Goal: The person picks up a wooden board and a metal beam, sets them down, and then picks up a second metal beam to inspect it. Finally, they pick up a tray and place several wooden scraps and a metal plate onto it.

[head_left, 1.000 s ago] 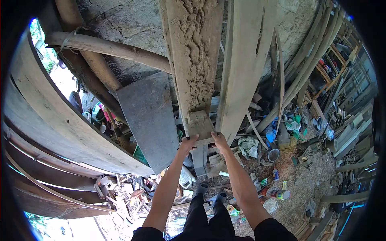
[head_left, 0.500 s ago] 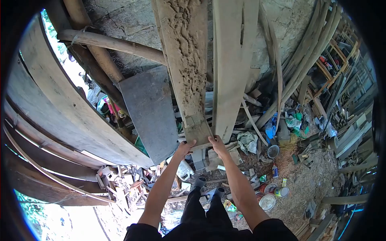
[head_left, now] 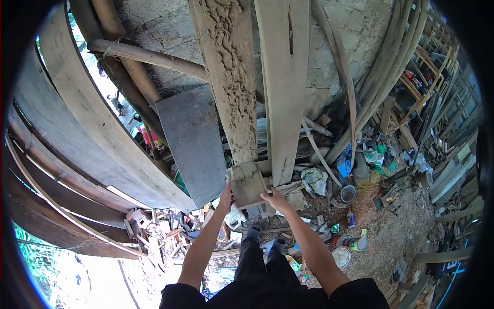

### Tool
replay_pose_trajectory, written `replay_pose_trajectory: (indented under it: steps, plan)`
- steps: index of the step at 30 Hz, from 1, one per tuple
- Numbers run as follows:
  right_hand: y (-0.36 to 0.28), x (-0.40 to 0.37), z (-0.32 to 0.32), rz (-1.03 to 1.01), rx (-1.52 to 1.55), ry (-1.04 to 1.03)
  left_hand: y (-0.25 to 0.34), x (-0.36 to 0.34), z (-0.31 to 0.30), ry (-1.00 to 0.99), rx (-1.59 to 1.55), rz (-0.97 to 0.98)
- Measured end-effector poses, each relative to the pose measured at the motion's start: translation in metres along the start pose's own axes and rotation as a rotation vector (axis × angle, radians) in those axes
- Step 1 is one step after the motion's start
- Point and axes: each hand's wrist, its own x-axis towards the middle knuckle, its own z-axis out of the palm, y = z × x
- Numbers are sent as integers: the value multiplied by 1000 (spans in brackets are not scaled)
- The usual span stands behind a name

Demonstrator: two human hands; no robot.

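Note:
A short, flat wooden piece [head_left: 248, 188] is held between my two hands, in front of the lower end of a tall plank with worm-eaten grooves [head_left: 231, 87]. My left hand [head_left: 225, 198] grips its left edge. On its right edge, near the lower corner, the fingers of my right hand [head_left: 274, 199] are closed. A smooth plank [head_left: 286, 92] leans upright just right of the grooved one. To the left of both leans a dark grey board [head_left: 190, 144].
Long curved boards [head_left: 103, 134] fill the left side. A wooden pole [head_left: 154, 61] crosses at upper left. Cans [head_left: 358, 243], a bucket [head_left: 348, 193], plastic bags and wood scraps litter the ground right of my feet. Stacked timber [head_left: 455, 175] lies at far right.
Both hands have shifted slightly left and down with the wooden piece, which now sits tilted. My left hand has moved up along its left edge. The view has shifted a little.

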Motion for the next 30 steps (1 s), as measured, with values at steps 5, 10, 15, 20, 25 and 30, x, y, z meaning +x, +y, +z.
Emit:
replay_pose_trajectory:
  steps: [5,10,15,20,25,30]
  plan:
    - [26,10,-12,100,-3,-160,5,-3,12,46,27,-75]
    - [-2,38,0,144,269,-76,8,-12,14,-131,53,-200]
    - [-6,55,8,-17,148,51,15,-4,13,-80,18,-185]
    - [-27,56,21,-37,258,54,-10,28,-8,-198,-207,-101]
    - [-17,74,30,-54,226,33,-2,27,-9,-195,-221,-42]
    - [-14,66,24,-41,352,22,10,21,1,-299,-317,-94]
